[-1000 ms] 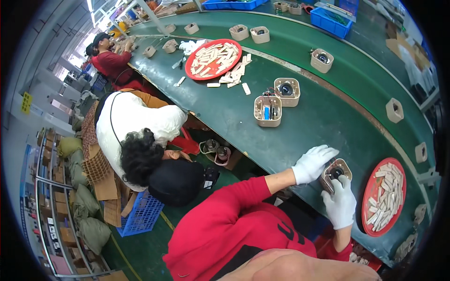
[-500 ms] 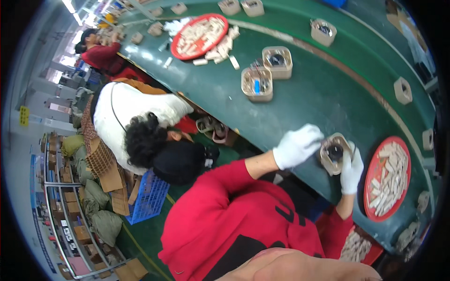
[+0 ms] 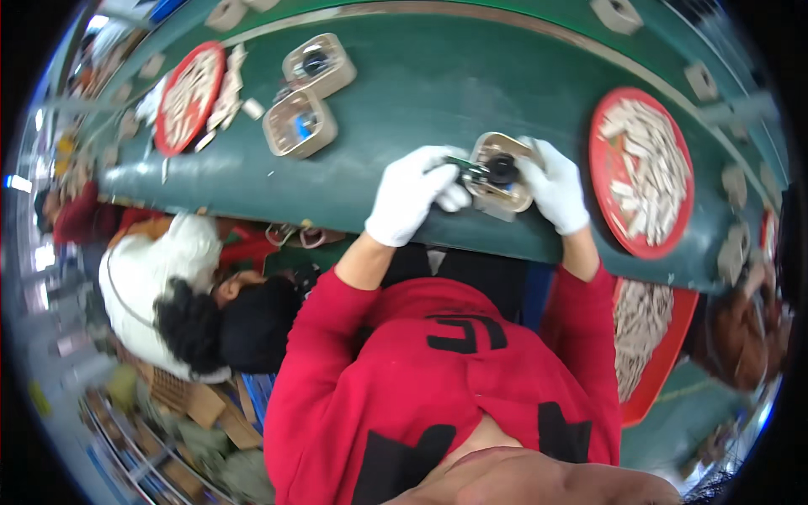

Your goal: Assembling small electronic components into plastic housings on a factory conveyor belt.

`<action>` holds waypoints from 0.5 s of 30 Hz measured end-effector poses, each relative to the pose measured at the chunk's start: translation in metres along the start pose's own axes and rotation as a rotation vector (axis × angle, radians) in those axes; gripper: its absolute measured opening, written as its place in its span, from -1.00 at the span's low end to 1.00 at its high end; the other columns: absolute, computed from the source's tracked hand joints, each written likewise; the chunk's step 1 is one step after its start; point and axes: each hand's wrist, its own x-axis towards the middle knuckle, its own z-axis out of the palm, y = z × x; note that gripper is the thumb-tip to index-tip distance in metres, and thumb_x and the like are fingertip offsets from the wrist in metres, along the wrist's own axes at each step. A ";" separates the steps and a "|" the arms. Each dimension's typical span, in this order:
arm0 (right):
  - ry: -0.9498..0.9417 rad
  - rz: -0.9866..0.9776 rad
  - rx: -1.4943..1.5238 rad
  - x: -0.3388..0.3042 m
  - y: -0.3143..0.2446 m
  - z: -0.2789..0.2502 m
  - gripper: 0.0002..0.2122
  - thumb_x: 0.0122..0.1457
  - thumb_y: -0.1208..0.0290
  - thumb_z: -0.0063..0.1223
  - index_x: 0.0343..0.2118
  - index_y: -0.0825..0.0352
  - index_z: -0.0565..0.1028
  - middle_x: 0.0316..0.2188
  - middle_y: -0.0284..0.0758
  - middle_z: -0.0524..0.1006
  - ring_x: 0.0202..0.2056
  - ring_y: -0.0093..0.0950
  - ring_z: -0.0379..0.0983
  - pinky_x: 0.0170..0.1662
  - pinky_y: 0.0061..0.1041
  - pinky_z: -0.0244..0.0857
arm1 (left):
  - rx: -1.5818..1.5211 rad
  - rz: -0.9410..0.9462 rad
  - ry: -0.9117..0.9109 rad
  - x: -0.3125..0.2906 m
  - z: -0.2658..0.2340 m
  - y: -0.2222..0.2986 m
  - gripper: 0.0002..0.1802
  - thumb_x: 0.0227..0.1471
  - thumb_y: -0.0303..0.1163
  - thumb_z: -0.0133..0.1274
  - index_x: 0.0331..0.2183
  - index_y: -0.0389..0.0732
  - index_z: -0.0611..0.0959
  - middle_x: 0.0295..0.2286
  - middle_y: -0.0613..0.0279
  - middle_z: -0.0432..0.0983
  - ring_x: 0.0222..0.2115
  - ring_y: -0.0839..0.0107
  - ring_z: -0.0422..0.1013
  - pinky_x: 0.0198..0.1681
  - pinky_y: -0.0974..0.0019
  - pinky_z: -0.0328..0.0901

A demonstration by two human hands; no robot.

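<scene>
Both hands are in white knit gloves and both are busy with one small beige square-ish wooden holder tray (image 3: 503, 178) that sits right at the near edge of the green curved conveyor table (image 3: 404, 109). The left hand (image 3: 410, 195) is curled narrow, fingers pinched on a thin dark tool or part (image 3: 461, 165) that pokes in toward a black round piece (image 3: 502, 167) seated in the tray. The right hand (image 3: 554, 187) wraps the tray's right side, fingers closed against its rim, holding it steady. Can't tell whether the left fingertips actually touch the black piece, it's too small and blurry there.

Just to the right of the right hand, near the table's near edge, there's a round red plate (image 3: 641, 171) heaped with pale wooden sticks. Way over toward the left end of the table sits another red round plate (image 3: 187, 94) of the same sticks, with a few spilled beside it. Between that plate and the hands, well apart from them, are two more beige trays (image 3: 309, 97) touching each other, each with something dark inside. Small beige blocks (image 3: 700, 80) line the far edge.

Below the table's near edge on the left, another person in a white top (image 3: 156, 273) with dark hair is bent over. The wearer's sleeves are red.
</scene>
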 end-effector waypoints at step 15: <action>-0.111 -0.051 0.042 -0.003 -0.004 -0.015 -0.66 0.15 0.40 0.11 -0.04 0.47 0.49 -0.19 -0.13 0.56 -0.19 -0.31 0.54 -0.08 -0.45 0.37 | 1.181 0.789 -0.292 0.002 0.027 0.009 -0.76 -0.08 -0.42 0.26 -0.27 -0.08 0.64 -0.44 0.26 0.53 -0.51 0.25 0.51 -0.50 0.27 0.38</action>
